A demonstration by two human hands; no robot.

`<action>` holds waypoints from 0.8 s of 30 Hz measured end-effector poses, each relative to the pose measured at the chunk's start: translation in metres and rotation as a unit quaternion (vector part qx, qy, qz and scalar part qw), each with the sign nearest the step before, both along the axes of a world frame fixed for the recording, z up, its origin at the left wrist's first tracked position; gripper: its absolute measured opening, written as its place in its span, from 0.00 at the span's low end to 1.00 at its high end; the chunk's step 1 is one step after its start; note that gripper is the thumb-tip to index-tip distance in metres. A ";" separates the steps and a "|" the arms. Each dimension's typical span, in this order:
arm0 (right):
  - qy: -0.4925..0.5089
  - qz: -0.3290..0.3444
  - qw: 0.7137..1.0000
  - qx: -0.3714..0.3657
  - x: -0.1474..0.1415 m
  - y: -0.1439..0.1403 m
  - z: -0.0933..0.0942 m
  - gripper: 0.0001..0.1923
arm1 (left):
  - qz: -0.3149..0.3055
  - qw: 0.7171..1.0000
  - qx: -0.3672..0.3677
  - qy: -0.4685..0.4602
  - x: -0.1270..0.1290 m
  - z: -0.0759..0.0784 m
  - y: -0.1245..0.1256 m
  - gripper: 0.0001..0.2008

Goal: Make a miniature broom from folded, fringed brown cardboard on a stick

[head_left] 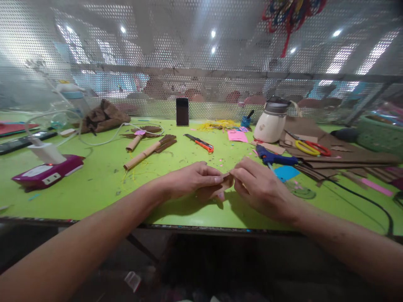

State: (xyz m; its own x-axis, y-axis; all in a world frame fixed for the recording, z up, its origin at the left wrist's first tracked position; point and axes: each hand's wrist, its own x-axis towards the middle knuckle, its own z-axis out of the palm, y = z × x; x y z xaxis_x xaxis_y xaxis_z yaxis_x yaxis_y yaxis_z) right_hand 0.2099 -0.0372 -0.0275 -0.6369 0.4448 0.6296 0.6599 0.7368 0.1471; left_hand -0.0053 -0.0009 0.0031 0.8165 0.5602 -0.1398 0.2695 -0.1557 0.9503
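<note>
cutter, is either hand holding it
No, the cutter lies on the table, apart from the left hand and the right hand, which hold a brown piece.

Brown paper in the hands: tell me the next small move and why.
Perhaps roll the brown paper slightly with the right hand while the left hand steadies it: both pinch it at the fingertips, close together.
</note>
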 end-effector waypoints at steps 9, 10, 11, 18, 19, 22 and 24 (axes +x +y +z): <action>0.143 0.024 0.982 -0.117 -0.002 0.003 0.006 0.07 | 0.051 0.998 -0.030 -0.025 0.002 -0.009 0.003 0.16; 0.167 0.025 0.975 -0.142 -0.002 0.003 0.007 0.09 | 0.063 0.998 -0.023 -0.022 0.003 -0.009 0.002 0.16; 0.189 0.023 0.967 -0.171 -0.001 0.004 0.008 0.11 | 0.074 0.997 -0.007 -0.018 0.005 -0.009 0.001 0.16; 0.255 -0.006 0.892 -0.372 0.000 0.008 0.008 0.13 | 0.088 0.978 0.186 0.022 0.011 -0.005 -0.005 0.12; 0.262 -0.005 0.884 -0.387 0.000 0.009 0.008 0.12 | 0.086 0.974 0.210 0.024 0.011 -0.005 -0.005 0.12; 0.292 -0.003 0.869 -0.400 -0.001 0.009 0.009 0.11 | 0.093 0.965 0.243 0.027 0.012 -0.006 -0.005 0.11; 0.309 0.010 0.860 -0.405 -0.001 0.009 0.011 0.11 | 0.107 0.964 0.240 0.029 0.011 -0.008 -0.003 0.12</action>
